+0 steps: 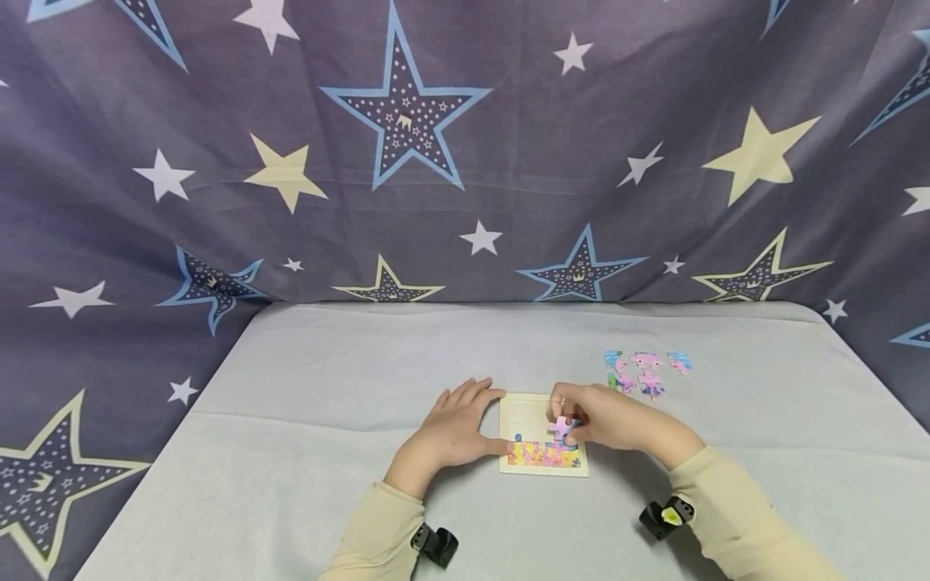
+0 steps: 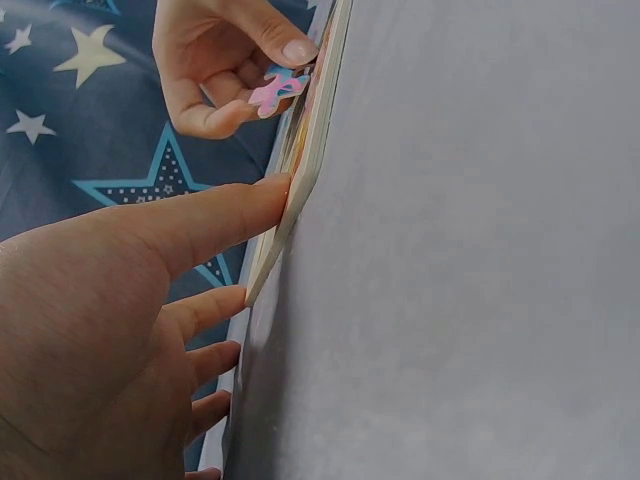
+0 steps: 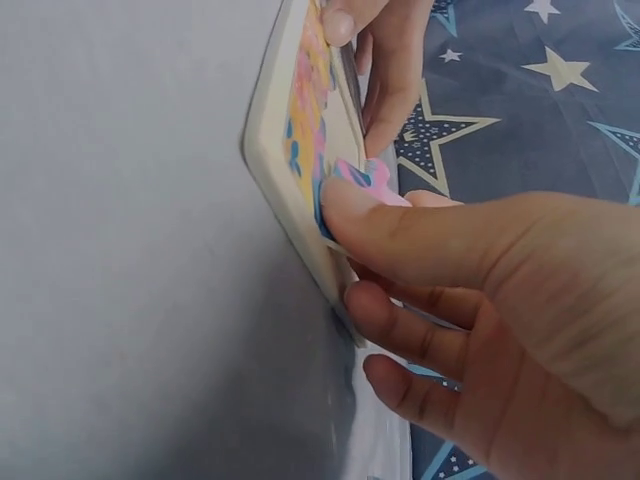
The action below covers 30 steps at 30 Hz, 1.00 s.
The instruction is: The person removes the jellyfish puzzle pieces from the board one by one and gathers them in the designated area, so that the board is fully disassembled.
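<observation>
A pale wooden puzzle tray [image 1: 543,472] lies on the table, its near rows filled with yellow, pink and blue pieces. Straight-fingered, my left hand [image 1: 456,424] rests along the tray's left side, thumb on the near part of the rim and index fingertip at the far corner. My right hand [image 1: 613,415] pinches a pink and blue jigsaw piece [image 1: 562,428] between thumb and fingers, over the right part of the tray. In the right wrist view, the thumb covers part of this piece [image 3: 378,180], which is tilted close above the placed row.
Several loose jigsaw pieces [image 1: 648,379] in pink, blue and green lie to the right beyond the tray. A light grey cloth [image 1: 291,476] covers the table. Behind it hangs a dark curtain [image 1: 508,161] with stars.
</observation>
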Motion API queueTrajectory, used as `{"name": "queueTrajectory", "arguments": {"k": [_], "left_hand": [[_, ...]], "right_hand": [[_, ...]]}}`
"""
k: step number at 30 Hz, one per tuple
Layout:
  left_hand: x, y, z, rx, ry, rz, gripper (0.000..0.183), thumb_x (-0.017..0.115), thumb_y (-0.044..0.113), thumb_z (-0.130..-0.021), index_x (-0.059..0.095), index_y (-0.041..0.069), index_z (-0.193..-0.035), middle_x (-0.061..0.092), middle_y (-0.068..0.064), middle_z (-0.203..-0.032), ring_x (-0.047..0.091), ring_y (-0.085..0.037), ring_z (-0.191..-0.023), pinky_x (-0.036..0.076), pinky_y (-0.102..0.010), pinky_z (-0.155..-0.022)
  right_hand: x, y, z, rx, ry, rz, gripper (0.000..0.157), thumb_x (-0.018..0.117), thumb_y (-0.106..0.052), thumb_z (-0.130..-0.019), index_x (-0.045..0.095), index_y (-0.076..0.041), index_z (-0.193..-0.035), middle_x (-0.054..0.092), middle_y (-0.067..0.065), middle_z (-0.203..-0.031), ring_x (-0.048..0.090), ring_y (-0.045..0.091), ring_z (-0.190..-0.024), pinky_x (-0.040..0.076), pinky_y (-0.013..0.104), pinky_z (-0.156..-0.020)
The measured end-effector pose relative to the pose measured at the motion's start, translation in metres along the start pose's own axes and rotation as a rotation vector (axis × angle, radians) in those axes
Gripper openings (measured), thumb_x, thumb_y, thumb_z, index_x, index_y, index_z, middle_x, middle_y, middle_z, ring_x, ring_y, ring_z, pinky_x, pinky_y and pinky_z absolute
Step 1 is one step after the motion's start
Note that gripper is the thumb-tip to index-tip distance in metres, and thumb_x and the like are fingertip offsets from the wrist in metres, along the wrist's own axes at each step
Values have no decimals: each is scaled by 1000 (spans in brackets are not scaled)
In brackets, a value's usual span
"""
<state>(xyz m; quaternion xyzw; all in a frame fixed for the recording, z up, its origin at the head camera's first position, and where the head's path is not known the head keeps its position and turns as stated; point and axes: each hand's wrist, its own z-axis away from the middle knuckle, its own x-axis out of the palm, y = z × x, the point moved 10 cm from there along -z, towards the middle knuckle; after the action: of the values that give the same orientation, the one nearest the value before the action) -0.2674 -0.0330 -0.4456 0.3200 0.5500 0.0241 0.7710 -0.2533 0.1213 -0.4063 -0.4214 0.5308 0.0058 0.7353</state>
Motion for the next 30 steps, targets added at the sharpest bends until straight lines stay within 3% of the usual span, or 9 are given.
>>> {"name": "queueTrajectory", "arguments": {"k": [12, 17, 30], "left_hand": [[14, -2, -1, 8, -12, 3, 82, 76, 51, -87, 45, 19, -156, 30, -7, -170, 19, -33, -160, 9, -60, -129], [14, -2, 1, 10, -15, 7, 82, 76, 50, -87, 45, 18, -157, 29, -8, -170, 18, -34, -160, 8, -61, -129], [-4, 6, 2, 2, -16, -26, 81, 75, 47, -88, 45, 16, -156, 29, -10, -170, 20, -35, -159, 11, -59, -130]], "right_hand": [[-11, 8, 22, -29, 112, -121, 28, 82, -10, -87, 57, -14, -99, 60, -7, -84, 50, 6, -76, 47, 22, -68], [-22, 17, 29, 5, 152, -120, 19, 78, -8, -91, 62, -13, -101, 65, -7, -86, 54, 5, -77, 49, 23, -68], [-78, 39, 50, 76, 327, -46, 15, 77, -2, -91, 69, -8, -103, 69, -3, -85, 54, 7, -73, 49, 24, -66]]}}
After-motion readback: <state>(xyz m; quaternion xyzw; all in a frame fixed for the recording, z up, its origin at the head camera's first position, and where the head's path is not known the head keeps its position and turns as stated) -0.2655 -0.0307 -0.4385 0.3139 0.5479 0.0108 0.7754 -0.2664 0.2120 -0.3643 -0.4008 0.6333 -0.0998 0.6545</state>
